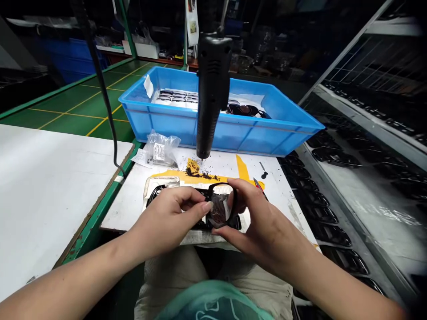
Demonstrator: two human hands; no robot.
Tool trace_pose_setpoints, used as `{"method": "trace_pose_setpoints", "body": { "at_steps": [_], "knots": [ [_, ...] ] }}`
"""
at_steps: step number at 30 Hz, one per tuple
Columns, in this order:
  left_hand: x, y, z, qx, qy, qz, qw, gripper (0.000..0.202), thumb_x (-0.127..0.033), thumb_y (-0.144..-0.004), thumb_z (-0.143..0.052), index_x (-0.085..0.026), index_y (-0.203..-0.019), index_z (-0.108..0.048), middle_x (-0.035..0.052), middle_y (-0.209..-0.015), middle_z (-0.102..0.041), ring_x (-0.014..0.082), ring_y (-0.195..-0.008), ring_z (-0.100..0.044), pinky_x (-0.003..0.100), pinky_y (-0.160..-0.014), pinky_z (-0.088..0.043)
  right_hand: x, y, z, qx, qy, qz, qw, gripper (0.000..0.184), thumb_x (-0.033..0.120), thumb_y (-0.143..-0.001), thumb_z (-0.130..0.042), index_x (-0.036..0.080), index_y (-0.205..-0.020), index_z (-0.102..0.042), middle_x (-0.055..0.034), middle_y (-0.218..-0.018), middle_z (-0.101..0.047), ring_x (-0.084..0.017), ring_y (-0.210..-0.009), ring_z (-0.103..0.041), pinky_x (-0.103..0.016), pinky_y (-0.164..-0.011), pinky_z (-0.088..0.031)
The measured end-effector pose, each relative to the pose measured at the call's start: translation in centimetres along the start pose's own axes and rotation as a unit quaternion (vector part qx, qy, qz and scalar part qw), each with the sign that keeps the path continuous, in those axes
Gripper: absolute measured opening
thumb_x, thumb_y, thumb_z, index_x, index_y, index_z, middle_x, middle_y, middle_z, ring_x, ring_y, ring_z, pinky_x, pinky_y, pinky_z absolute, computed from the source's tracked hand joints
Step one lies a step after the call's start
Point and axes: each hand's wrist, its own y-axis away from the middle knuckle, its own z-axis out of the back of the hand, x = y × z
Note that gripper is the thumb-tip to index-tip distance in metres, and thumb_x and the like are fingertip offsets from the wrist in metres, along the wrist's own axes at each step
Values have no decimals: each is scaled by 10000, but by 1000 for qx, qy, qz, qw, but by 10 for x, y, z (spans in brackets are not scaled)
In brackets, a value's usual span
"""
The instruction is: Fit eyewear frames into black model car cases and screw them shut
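Observation:
Between both hands, a rounded glossy part with a black rim and a reflective, lens-like face (pixel 221 205) is held up above the bench. My right hand (pixel 251 213) grips its right side, fingers at the top edge and thumb at the bottom. At its left edge, the thumb and forefinger of my left hand (pixel 182 211) pinch the rim. Under the hands lies a black plastic housing (pixel 156 192) in a whitish holder (pixel 148 183), largely covered by my hands. A black electric screwdriver (pixel 213 93) hangs tip down just beyond, over a scatter of tiny black screws (pixel 193 171).
A blue bin (pixel 160 120) with several glossy parts stands behind the screwdriver. A clear plastic bag (pixel 162 149) lies at the left, a small black-handled tool (pixel 263 172) and red-handled tool (pixel 257 183) at the right. Racks of black housings (pixel 336 155) flank the bench; a dark cable (pixel 103 89) hangs left.

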Motion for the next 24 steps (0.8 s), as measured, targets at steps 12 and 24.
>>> {"method": "trace_pose_setpoints", "body": {
  "at_steps": [12,24],
  "knots": [
    [2,-6,-2,43,137,47,989,268,-401,-836,-688,-171,-711,-633,-14,-674,-639,120,-641,-570,218,-608,-441,4,-1,5,27,-332,-184,925,645,394,-815,-755,289,-1370,-445,-20,-935,-646,-150,-719,-621,-282,-642,-551],
    [42,-22,17,87,-468,-172,862,897,-592,-744,-728,-168,-1470,-415,184,-1495,-459,404,-1346,-437,544,-1091,-402,-49,8,6,-12,-378,-348,858,324,452,-794,-723,159,-849,-597,32,-615,-600,-81,-433,-531,-188,-420,-386]
  ]
}}
